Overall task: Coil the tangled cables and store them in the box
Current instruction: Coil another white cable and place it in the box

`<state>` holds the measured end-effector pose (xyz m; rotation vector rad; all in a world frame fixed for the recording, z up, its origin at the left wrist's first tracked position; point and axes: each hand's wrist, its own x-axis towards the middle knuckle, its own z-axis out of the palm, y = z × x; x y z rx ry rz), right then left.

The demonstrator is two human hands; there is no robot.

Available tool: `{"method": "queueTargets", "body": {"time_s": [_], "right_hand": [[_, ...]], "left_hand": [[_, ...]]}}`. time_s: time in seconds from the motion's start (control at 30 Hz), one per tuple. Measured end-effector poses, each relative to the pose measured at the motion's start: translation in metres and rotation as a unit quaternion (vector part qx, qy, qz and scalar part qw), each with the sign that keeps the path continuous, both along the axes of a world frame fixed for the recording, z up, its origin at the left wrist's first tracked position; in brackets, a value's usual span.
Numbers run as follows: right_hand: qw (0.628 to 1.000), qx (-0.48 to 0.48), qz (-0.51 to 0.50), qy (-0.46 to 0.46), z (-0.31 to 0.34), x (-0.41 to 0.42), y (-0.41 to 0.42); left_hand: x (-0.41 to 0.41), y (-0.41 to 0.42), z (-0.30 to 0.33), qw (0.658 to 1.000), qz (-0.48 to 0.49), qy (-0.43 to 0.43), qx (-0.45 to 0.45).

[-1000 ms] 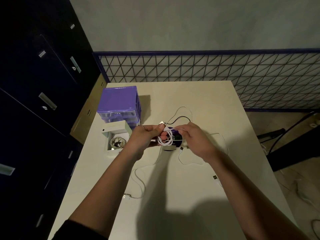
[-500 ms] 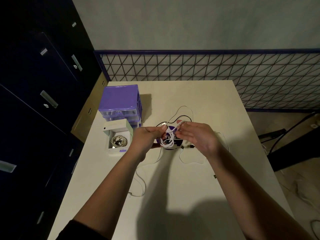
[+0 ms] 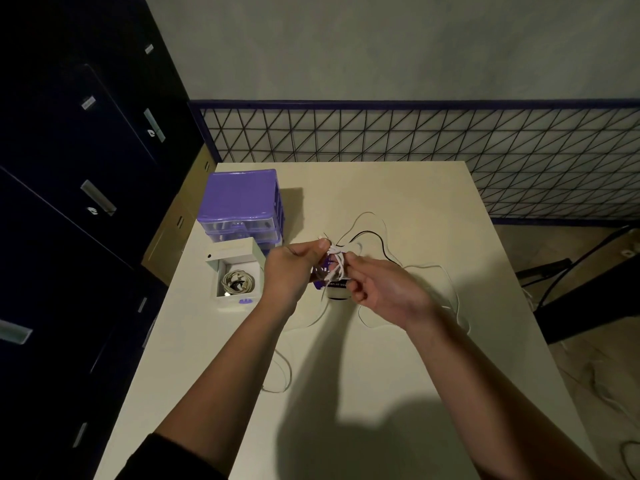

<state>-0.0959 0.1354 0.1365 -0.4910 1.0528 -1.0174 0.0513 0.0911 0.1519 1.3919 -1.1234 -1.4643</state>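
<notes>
On the cream table point(image 3: 398, 358) at frame centre, we see our left hand point(image 3: 294, 268) pinching a small white cable coil point(image 3: 334, 266) while our right hand point(image 3: 384, 289) seems to pinch its loops; light and limp, it is best gripped across the bundle, with the open box point(image 3: 235, 282) at left.

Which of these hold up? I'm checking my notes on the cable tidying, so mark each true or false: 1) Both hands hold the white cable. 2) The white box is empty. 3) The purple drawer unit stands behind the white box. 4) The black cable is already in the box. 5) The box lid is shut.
1) True: the left hand and right hand grip the white cable.
2) False: the white box holds a coiled cable.
3) True: the purple drawer unit is just behind it.
4) False: the black cable lies on the table.
5) False: it is open.
</notes>
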Motion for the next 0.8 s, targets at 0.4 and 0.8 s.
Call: {"method": "queueTargets", "body": {"time_s": [0.4,0.8], "right_hand": [[0.993,-0.079,0.028,0.085,0.005,0.004,-0.001],[0.95,-0.017,0.078,0.302,-0.024,0.011,0.007]], "left_hand": [[-0.004,-0.004,-0.002,0.999,0.028,0.014,0.013],[0.003,-0.014,0.001,0.991,0.105,0.062,0.061]]}}
